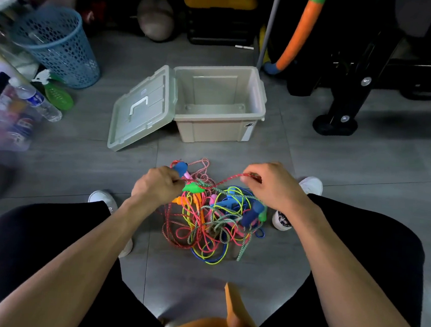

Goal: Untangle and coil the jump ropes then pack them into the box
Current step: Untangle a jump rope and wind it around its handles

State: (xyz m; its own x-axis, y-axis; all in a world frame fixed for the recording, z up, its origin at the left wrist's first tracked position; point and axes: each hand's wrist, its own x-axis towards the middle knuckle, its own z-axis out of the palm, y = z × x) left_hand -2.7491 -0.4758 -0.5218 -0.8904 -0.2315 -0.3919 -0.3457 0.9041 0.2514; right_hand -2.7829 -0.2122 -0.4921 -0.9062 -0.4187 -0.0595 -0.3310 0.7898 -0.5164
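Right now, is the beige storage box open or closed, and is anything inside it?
Open and empty. The box shows its bare floor, and its lid hangs tilted off its left side, resting on the tiles.

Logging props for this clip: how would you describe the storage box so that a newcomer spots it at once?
Look at the grey tiled floor straight ahead of the tangled jump ropes the person is working on. The box is the beige plastic tub standing open there, nothing inside it. Unlike the blue perforated basket to its left, it has solid walls and a lid with a white handle leaning against its side.
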